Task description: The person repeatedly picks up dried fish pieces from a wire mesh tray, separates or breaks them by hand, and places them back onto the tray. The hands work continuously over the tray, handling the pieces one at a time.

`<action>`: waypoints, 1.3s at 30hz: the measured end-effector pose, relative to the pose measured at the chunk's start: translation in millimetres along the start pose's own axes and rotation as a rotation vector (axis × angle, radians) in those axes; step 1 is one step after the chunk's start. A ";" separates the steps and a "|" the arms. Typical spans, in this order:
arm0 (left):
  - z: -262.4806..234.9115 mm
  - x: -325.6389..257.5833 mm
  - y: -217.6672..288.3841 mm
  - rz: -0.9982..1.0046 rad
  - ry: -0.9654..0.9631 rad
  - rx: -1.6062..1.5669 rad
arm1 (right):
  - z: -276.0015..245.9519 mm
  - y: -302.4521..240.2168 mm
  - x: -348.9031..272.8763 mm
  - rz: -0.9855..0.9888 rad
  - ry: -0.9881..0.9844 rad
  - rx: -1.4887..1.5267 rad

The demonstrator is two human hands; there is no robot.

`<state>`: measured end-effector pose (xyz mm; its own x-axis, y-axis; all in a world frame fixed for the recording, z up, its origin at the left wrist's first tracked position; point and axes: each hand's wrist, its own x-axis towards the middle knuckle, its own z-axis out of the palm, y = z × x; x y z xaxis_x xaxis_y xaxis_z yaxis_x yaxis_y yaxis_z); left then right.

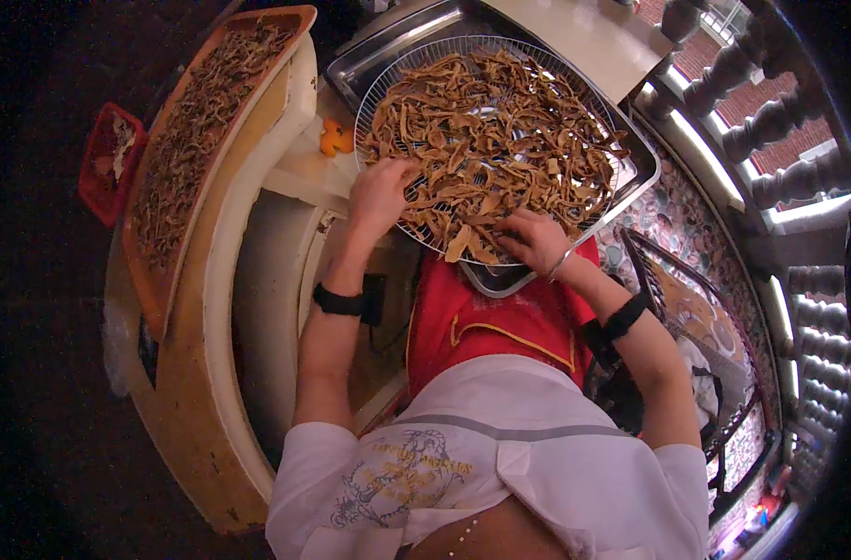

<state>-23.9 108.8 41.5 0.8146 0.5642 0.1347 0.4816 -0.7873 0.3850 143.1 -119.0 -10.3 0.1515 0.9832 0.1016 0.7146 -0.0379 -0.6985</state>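
Observation:
A round wire rack (pixel 369 117) in front of me carries many dried, curled brown strips (pixel 500 121), spread loosely with wire showing between them. My left hand (pixel 381 194) is at the rack's near left edge, its fingers bent and closed by the strips; what they grip, if anything, is hidden. At the near right part of the rack, my right hand (pixel 536 241) is closed with its fingertips on a brown strip. Beneath the rack lies a rectangular metal tray (pixel 648 154), its rim showing at several sides.
To my left, an orange tray (pixel 299 19) of thinner dried strips rests on a curved wooden cabinet (pixel 222 373). Beyond it is a small red basket (pixel 97 191). An orange object (pixel 334 138) sits beside the rack. On the right are a dark-framed chair (pixel 701 327) and a balustrade (pixel 771 126).

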 end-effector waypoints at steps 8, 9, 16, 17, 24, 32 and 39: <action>0.3 -5.6 5.3 0.033 0.020 0.051 | -1.8 -1.6 0.5 0.010 -0.010 0.022; -0.9 -5.3 7.5 0.027 0.021 0.066 | -2.7 -2.8 0.6 0.013 -0.011 0.027; 2.6 -2.3 6.6 -0.021 0.062 0.034 | -2.6 -2.4 0.2 0.005 -0.003 0.013; 4.8 -1.6 7.0 0.015 0.072 0.077 | -2.4 -2.3 0.1 0.004 -0.001 0.011; 13.4 -0.4 10.6 0.067 -0.065 0.244 | -1.5 -0.9 0.2 -0.003 0.003 0.007; 10.2 -2.1 5.7 0.002 -0.078 0.263 | -0.8 -0.7 -0.1 0.002 0.005 0.000; 0.0 -7.1 19.2 0.071 -0.048 0.152 | 0.7 -3.5 -1.4 0.017 0.092 -0.015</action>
<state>-20.4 89.7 48.0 0.8610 0.4964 0.1110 0.4630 -0.8552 0.2331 140.0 -120.1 -8.4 0.2255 0.9618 0.1552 0.7215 -0.0578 -0.6900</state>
